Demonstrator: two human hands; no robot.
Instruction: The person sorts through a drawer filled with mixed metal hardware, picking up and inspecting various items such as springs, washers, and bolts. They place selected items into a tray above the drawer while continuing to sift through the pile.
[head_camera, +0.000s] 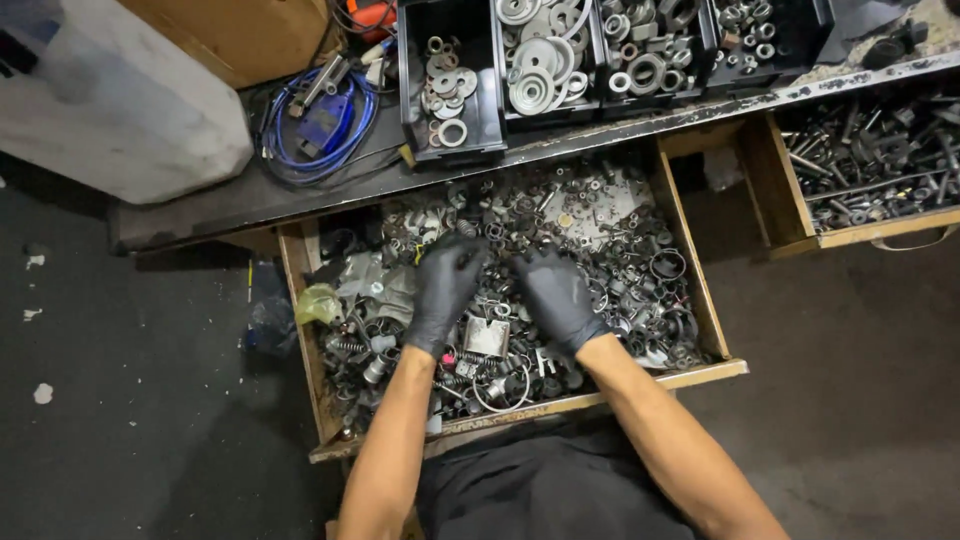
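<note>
Crosswise, wooden drawer under both hands' fingers.

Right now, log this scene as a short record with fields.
setting: black workbench top with an open wooden drawer below it
drawer contents: mixed metal rings, washers, springs and small parts
left hand: black glove, palm down on the parts in the drawer
right hand: black glove, palm down on the parts, fingers toward the left hand
on bench: black bins of washers, blue coiled cable
to the right: second open drawer holding bolts
</note>
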